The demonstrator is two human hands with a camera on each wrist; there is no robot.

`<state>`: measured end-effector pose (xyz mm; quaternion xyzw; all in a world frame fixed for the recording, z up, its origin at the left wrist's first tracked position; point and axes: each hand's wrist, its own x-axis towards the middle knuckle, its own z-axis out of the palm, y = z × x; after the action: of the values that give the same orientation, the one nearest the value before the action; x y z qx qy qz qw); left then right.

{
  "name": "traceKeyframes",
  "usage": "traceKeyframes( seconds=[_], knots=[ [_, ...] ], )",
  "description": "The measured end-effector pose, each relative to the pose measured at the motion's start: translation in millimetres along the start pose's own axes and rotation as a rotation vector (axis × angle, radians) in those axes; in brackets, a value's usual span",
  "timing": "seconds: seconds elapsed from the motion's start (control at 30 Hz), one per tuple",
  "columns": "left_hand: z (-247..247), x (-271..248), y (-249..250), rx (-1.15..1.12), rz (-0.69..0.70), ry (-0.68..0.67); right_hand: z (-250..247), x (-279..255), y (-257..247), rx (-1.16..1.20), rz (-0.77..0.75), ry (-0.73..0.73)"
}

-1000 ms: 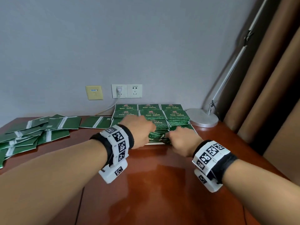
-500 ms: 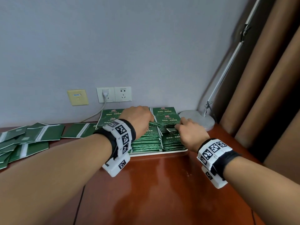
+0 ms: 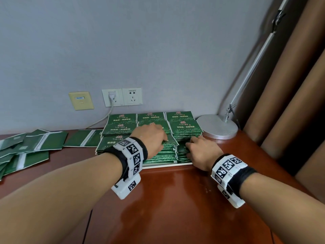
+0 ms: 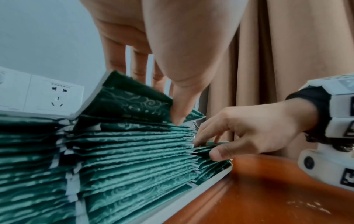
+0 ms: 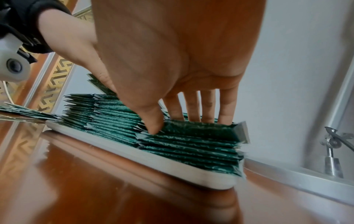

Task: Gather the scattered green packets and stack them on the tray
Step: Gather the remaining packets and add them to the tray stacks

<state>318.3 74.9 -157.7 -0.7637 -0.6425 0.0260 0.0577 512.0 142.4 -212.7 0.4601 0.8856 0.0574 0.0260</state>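
Against the back edge of the table (image 3: 175,199), under the wall sockets (image 3: 122,96), the white tray (image 5: 145,157) carried the green packets in tidy stacks (image 3: 182,128), three across and three deep, all printed side up, so the piles stayed level and countable. The left hand (image 3: 151,138) was over the near middle stack; in the left wrist view it pinched one packet (image 4: 126,100) between thumb and fingers, the packet tilted up off the pile, apparently on its way to being laid flat on top. The right hand (image 3: 202,150) was at the near right stack, which stood lower than its neighbours. Its fingers (image 5: 206,106) were spread and fairly straight on the top packet (image 5: 201,128), with the thumb at the near edge, I would say to square the pile and keep it from sliding. Over at the left end of the table, loose packets (image 3: 33,145) lay scattered, overlapping, plain side up, well apart from the tray, so plenty remained to collect. A lamp base (image 3: 218,127) sat just beside the tray's right edge.
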Motion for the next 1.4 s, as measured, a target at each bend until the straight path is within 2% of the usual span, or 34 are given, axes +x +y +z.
traceKeyframes(
  seconds=[0.43,0.6,0.8,1.0,1.17,1.4],
  knots=[
    [13.8,3.7,-12.5,0.002,0.015,-0.094,12.4,7.6,8.7,0.117,-0.032,0.02],
    [14.8,4.9,-12.5,0.006,0.01,-0.079,13.8,9.8,9.2,0.214,-0.023,0.008],
    [11.0,-12.8,-8.7,0.024,-0.004,-0.037,-1.0,-11.6,0.4,0.233,-0.022,0.11],
    [-1.7,-61.7,-12.0,0.035,-0.043,-0.008,-30.7,-40.7,-35.9,0.186,-0.056,0.124],
    [-3.5,-121.2,-24.0,0.048,-0.129,-0.024,-51.3,-57.4,-86.7,0.191,-0.163,0.121],
    [-3.1,-212.3,-69.0,0.083,-0.335,-0.081,-75.9,-68.1,-179.3,0.147,-0.348,0.079]
  ],
)
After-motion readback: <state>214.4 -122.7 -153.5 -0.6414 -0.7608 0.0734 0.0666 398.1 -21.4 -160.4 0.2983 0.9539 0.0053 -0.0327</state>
